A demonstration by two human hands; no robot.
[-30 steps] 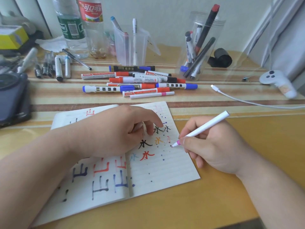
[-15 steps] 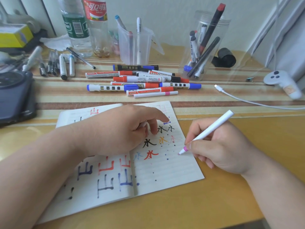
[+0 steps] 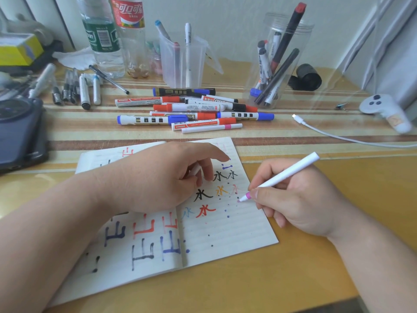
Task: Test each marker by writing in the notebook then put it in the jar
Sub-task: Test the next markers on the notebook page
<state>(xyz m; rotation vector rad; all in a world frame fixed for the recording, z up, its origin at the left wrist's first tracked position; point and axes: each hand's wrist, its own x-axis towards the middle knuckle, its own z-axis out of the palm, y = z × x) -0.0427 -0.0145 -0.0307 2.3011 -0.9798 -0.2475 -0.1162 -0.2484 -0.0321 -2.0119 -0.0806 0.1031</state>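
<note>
Markers (image 3: 196, 109) lie in a heap on the counter (image 3: 338, 233), just behind the open notebook (image 3: 237, 236). Some have red caps, some blue, some black.

The right hand (image 3: 300, 202) holds a white marker (image 3: 284, 176) with a pink tip. Its grip pinches the marker low down, with the thumb and first finger close to the tip. The other fingers are curled under. The tip is down on the right page, near the page's right edge, beside some small dots. The back end of the marker points up and to the right.

The left hand (image 3: 158, 179) rests on the middle of the notebook. Its first finger is stretched out and touches the right page. Its other fingers are curled, and the grip is closed around a small white piece (image 3: 194, 171). I cannot tell what that piece is.

Both pages have big signs drawn in black, red, blue and orange.

The jar (image 3: 304, 41) is clear and stands at the back right of the counter, well apart from both hands. A few markers stand tilted inside it. A clear cup (image 3: 198, 64) with pens stands left of the jar. Two bottles (image 3: 101, 39) stand farther left. A white cable (image 3: 338, 137) lies on the counter to the right.
</note>
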